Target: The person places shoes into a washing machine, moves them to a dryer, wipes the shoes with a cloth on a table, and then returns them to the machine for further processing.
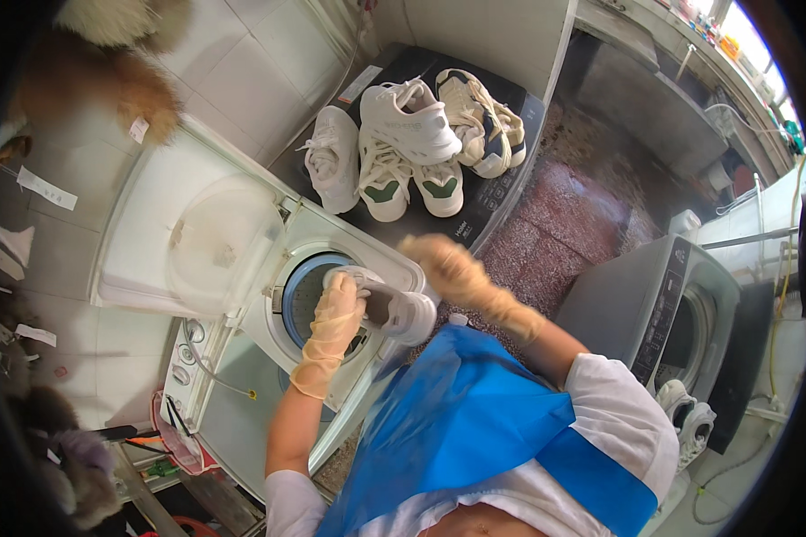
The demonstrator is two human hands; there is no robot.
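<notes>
My left hand (339, 312), in a pale yellow rubber glove, grips a white sneaker (403, 315) by its laced front part. The shoe is held over the edge of the round spin tub (302, 295) of a white washing machine, whose lid stands raised. My right hand (443, 262), gloved alike and blurred, is raised to the right of the tub, near the dark machine top; its fingers look curled, and I see nothing in them. On that dark top rest a white sneaker (332, 161), another white one (413, 121) lying on cream sneakers with green heels (386, 198), and beige and navy sneakers (483, 127).
A grey washing machine (618, 302) stands at the right, with white shoes (688, 416) beside it. Tagged fur pieces (148, 101) hang at the left. A drain hose (221, 379) crosses the white machine's wash tub. Stone sinks (651, 101) are at the back right.
</notes>
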